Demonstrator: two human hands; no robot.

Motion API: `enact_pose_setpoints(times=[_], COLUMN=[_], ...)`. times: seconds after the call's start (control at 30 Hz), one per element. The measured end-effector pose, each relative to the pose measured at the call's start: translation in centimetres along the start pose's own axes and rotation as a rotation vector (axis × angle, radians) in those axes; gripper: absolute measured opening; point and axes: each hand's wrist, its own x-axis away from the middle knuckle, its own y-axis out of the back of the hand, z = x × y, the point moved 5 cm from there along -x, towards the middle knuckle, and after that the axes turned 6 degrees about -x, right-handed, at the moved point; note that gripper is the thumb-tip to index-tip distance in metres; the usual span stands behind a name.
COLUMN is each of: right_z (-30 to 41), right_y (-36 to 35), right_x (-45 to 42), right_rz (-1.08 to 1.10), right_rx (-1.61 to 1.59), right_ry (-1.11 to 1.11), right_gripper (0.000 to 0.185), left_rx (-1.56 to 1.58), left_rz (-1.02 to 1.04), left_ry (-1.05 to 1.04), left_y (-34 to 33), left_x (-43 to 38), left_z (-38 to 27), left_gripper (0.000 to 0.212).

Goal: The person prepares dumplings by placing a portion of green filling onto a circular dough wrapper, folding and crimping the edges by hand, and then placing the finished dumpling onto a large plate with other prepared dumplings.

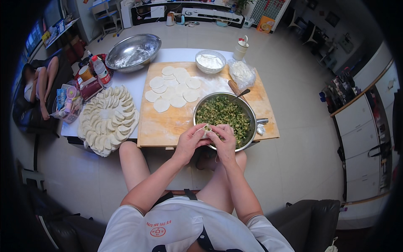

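Between the fingertips of both hands is a partly folded dumpling (pixel 206 128) with green filling showing at its top. My left hand (pixel 190 140) grips one side of it and my right hand (pixel 224 138) the other, over the near edge of a steel pan. Chopped green filling (pixel 225 115) fills the pan, and a spoon (pixel 241 94) stands in it. Round dough wrappers (pixel 178 100) lie overlapping on the floured wooden board (pixel 170 130). To the left, folded dumplings (pixel 101 126) are arranged in rings on a cloth-like covering whose underlying support is hidden.
A large steel basin (pixel 133 52), a glass bowl of flour (pixel 210 61), a bagged piece of dough (pixel 242 74) and a rolling pin (pixel 234 88) lie around the board. A plastic bottle (pixel 100 71) and a basket (pixel 67 107) crowd the left. A person (pixel 39 78) sits on a sofa.
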Motion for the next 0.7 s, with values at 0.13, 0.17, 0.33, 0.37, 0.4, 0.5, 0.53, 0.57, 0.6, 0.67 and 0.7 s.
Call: enact_pose_setpoints(times=[0.13, 0.17, 0.33, 0.37, 0.4, 0.5, 0.53, 0.57, 0.6, 0.67, 0.7], right_z=[0.1, 0.2, 2.4, 2.6, 2.6, 2.6, 2.1, 1.6, 0.9, 0.5, 0.4], right_y=[0.0, 0.1, 0.4, 0.3, 0.4, 0.6, 0.9, 1.2, 1.1, 0.8, 0.5], right_x=[0.2, 0.3, 0.5, 0.5, 0.5, 0.5, 0.4, 0.3, 0.3, 0.7, 0.8], right_rz=[-0.035, -0.062, -0.103, -0.079, -0.078, -0.068, -0.097, -0.126, -0.076, -0.063, -0.047], right_rx=[-0.093, -0.108, 0.093, 0.146, 0.146, 0.101, 0.08, 0.059, 0.049, 0.002, -0.045], right_ry=[-0.027, -0.017, 0.216, 0.281, 0.282, 0.258, 0.189, 0.12, 0.065, 0.035, 0.004], right_gripper=[0.023, 0.023, 0.02, 0.02, 0.02, 0.02, 0.02, 0.02, 0.021, 0.02, 0.019], left_rx=[-0.033, -0.033, -0.039, -0.038, -0.042, -0.033, -0.02, -0.02, -0.019, -0.019, -0.026], left_rz=[0.031, 0.032, 0.044, 0.046, 0.055, 0.066, 0.07, 0.068, 0.066, 0.065, 0.061], left_ry=[-0.01, -0.009, -0.001, 0.0, -0.002, -0.006, -0.007, -0.007, -0.008, -0.01, -0.006], left_y=[-0.1, -0.1, -0.3, -0.4, -0.4, -0.6, -0.7, -0.5, -0.4, -0.4, -0.4], left_x=[0.0, 0.0, 0.4, 0.4, 0.4, 0.6, 0.7, 0.6, 0.5, 0.5, 0.5], left_z=[0.1, 0.1, -0.3, -0.3, -0.3, -0.5, -0.6, -0.5, -0.3, -0.3, -0.3], left_gripper=[0.038, 0.038, 0.037, 0.037, 0.037, 0.037, 0.036, 0.036, 0.037, 0.037, 0.038])
